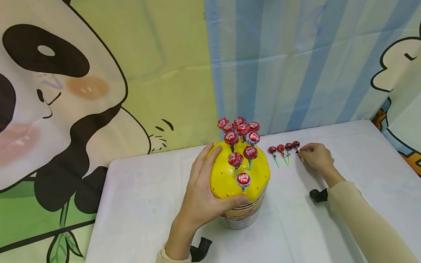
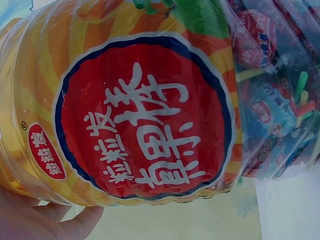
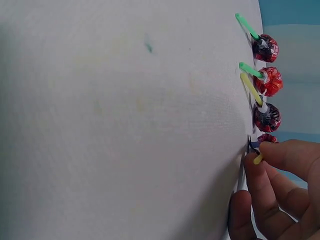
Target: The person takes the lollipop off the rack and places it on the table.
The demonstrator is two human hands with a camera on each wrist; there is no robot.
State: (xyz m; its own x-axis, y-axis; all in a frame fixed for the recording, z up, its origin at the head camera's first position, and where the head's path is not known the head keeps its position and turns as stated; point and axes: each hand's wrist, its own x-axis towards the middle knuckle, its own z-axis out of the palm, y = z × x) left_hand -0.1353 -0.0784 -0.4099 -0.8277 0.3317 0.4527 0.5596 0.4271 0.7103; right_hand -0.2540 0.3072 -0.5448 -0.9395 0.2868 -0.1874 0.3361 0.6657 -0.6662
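Observation:
A large clear jar [image 1: 244,219] with a yellow lid [image 1: 222,176] stands upright on the table. Several red-wrapped lollipops [image 1: 250,152] stick up from holes in that lid. My left hand [image 1: 201,196] grips the lid's left side, thumb across the front, fingers around the far edge. More wrapped candies show through the jar wall below its orange label [image 2: 150,115]. To the right, my right hand [image 1: 318,157] pinches the yellow stick [image 3: 258,159] of a lollipop [image 3: 267,138], whose head is partly hidden by the fingers. Three other lollipops [image 3: 266,48] lie in a row beside it.
The white table [image 1: 149,189] reaches back to a hanging cloth [image 1: 169,63] printed with a panda and blue stripes. Black wrist-camera mounts [image 1: 200,249] jut from both sleeves.

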